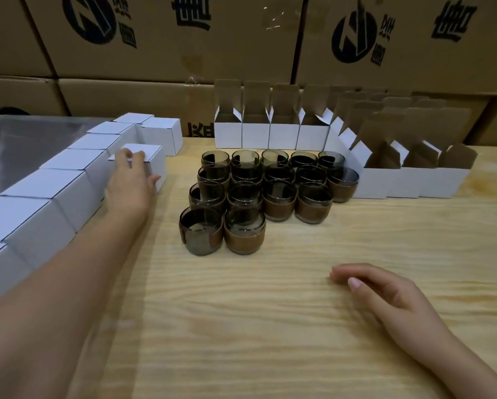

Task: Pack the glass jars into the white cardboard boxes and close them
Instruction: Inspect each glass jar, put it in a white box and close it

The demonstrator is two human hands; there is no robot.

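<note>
Several smoky glass jars (266, 191) with brown sleeves stand in a cluster at the middle of the wooden table (270, 326). My left hand (130, 180) reaches out and grips a closed white box (155, 158), fingers over its top and thumb on its near side. That box sits beside a row of closed white boxes (60, 194) along the left. Open white boxes (255, 132) with raised flaps stand behind the jars, and more open boxes (414, 177) stand to their right. My right hand (379, 292) hovers low over the table at the front right, fingers relaxed and empty.
Large brown shipping cartons (169, 38) with dark printed logos are stacked as a wall behind the table. A grey metal surface (20, 148) lies at the left beyond the closed boxes. Bare wood spreads across the front of the table.
</note>
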